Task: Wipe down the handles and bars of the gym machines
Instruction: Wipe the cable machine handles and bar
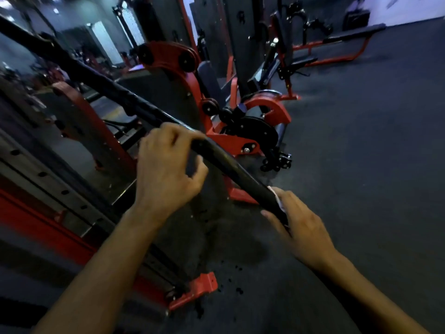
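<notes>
Dim gym floor [361, 153], dark rubber matting, blue-ish light from the far wall, frame soft with motion blur. Black bar [231, 165] runs diagonally from upper left down to lower right, across the middle of the view.

Left hand [166, 165]: forearm comes up from bottom left, wrist bent, fingers curled over the top of the bar, thumb hooked underneath. Grips the bar about mid-length.

Right hand [301, 227]: forearm enters from bottom right, hand sits at the near, lower end of the bar. Fingers wrapped over it, thumb along the underside. White cloth [277, 198] pinched between palm and bar, only a small edge shows above the fingers. The two hands are well apart along the bar.

Bar end is hidden under the right hand. Upper end runs off into the blurred top-left corner; can't tell what it attaches to.

Surroundings: red and grey rack upright [60, 179] with a row of holes at left, its red foot plate [197, 288] on the floor below the left forearm. Red-framed machine [192, 75] with black pulleys behind the bar, black round plate [252, 133] at its base. Further back right, a flat bench [354, 34] on a red frame. Dark specks scattered on the matting near the foot plate.
</notes>
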The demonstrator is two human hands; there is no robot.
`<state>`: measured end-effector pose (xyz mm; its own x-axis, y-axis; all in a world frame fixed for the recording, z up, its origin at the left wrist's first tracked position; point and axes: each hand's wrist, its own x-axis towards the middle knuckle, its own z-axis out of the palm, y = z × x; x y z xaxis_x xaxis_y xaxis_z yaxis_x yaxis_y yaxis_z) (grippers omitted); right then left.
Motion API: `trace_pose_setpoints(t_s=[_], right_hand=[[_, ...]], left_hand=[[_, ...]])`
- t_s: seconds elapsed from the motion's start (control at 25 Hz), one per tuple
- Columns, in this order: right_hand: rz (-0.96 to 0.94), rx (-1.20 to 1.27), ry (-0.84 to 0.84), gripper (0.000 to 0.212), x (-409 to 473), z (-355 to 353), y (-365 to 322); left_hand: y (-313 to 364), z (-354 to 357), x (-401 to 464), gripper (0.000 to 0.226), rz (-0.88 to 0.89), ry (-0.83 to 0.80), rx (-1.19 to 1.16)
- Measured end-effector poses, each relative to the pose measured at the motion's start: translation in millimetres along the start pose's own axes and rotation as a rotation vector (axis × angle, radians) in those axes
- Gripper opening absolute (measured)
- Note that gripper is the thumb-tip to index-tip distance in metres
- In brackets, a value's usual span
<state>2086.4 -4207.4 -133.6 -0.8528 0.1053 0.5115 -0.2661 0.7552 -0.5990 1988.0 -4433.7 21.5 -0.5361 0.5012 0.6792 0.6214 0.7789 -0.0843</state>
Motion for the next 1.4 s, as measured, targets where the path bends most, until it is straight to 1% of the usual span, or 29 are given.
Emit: trace_pose_setpoints(t_s=[0.04, 0.08, 0.12, 0.2, 0.28, 0.32, 0.4, 0.48, 0.6, 0.68, 0.76, 0.84, 0.88, 0.92, 1.0, 1.04, 1.12, 1.2, 1.28, 1.32, 1.4], right_hand=[[-0.004, -0.039, 0.044, 0.047, 6, -4, 3], [-0.008, -0.081, 0.097, 0.045, 14, -6, 4], [-0.005, -0.129, 0.152, 0.045, 21, -8, 6], [0.018, -0.231, 0.246, 0.05, 29, -10, 5], [0.059, -0.289, 0.305, 0.055, 35, -10, -3], [0.095, -0.288, 0.329, 0.059, 39, -10, -9], [0.147, -0.267, 0.391, 0.064, 53, -14, -23], [0.117, -0.226, 0.436, 0.059, 68, -22, -31], [0.051, -0.213, 0.476, 0.054, 70, -41, -28], [0.022, -0.231, 0.526, 0.042, 58, -58, -22], [0.018, -0.262, 0.578, 0.028, 47, -72, -19], [0.025, -0.242, 0.633, 0.026, 42, -77, -28], [0.04, -0.169, 0.677, 0.024, 42, -75, -38], [0.071, -0.041, 0.733, 0.019, 46, -74, -49], [0.123, 0.23, 0.845, 0.013, 60, -74, -67], [0.137, 0.294, 0.892, 0.014, 68, -76, -71], [0.147, 0.285, 0.959, 0.025, 84, -77, -77], [0.136, 0.217, 0.941, 0.034, 99, -74, -86], [0.135, 0.052, 0.838, 0.041, 116, -61, -96], [0.112, -0.061, 0.773, 0.048, 126, -52, -101], [0.01, -0.19, 0.641, 0.06, 151, -35, -113]], left_hand=[[-6, 3, 14, 0.054, 0.194, -0.086, 0.092], [-10, 9, 29, 0.063, 0.342, -0.186, 0.197], [-12, 18, 45, 0.066, 0.451, -0.25, 0.279], [-3, 32, 79, 0.058, 0.578, -0.305, 0.354], [6, 35, 111, 0.038, 0.655, -0.34, 0.376], [11, 34, 124, 0.031, 0.656, -0.359, 0.355], [15, 31, 142, 0.025, 0.636, -0.349, 0.301], [15, 34, 150, 0.025, 0.597, -0.336, 0.299], [18, 29, 159, 0.029, 0.602, -0.337, 0.268], [16, 22, 166, 0.029, 0.629, -0.392, 0.203], [12, 19, 173, 0.035, 0.663, -0.508, 0.114], [8, 17, 178, 0.042, 0.692, -0.579, 0.054], [4, 16, 179, 0.045, 0.697, -0.578, 0.057], [-2, 15, 179, 0.051, 0.686, -0.566, 0.083], [-21, 9, 185, 0.06, 0.612, -0.563, 0.159], [-30, 5, 189, 0.059, 0.557, -0.593, 0.18], [-52, 1, 193, 0.05, 0.485, -0.634, 0.185], [-65, 3, 191, 0.04, 0.481, -0.566, 0.173], [-70, 7, 188, 0.03, 0.485, -0.469, 0.12], [-72, 10, 186, 0.026, 0.49, -0.431, 0.09], [-77, 14, 187, 0.024, 0.504, -0.402, 0.028]])
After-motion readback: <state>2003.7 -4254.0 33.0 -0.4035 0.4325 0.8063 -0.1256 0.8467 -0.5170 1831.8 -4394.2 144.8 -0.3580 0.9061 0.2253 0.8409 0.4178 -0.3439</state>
